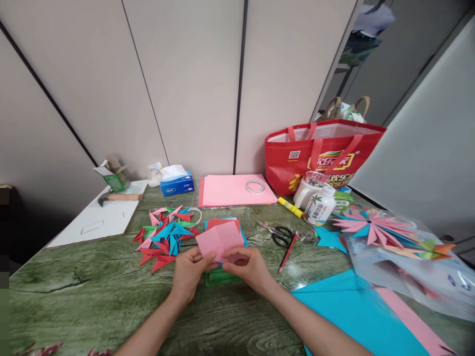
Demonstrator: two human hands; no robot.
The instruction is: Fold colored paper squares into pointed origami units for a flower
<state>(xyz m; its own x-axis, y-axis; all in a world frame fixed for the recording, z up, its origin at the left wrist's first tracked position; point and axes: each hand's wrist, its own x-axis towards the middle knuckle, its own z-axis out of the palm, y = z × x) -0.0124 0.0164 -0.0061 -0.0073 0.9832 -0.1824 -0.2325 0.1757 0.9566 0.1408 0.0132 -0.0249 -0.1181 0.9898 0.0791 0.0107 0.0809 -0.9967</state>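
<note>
A creased pink paper square (218,239) is held up between both hands above a stack of coloured paper squares (222,280), green at the bottom with red and blue showing behind. My left hand (191,272) pinches its lower left edge. The fingers of my right hand (249,267) are closed on its lower right part. Left of the hands lies a pile of folded red, blue, pink and green paper pieces (166,237). Black-handled scissors (280,236) and a red pencil (288,253) rest to the right of the stack.
Behind are pink sheets (226,190) with a ring, a blue tissue box (177,184), a yellow glue stick (290,207), a white bottle (319,206) and a red bag (284,163). A hammer (120,197) lies left. Blue sheets (356,311) and paper stars (374,227) are right.
</note>
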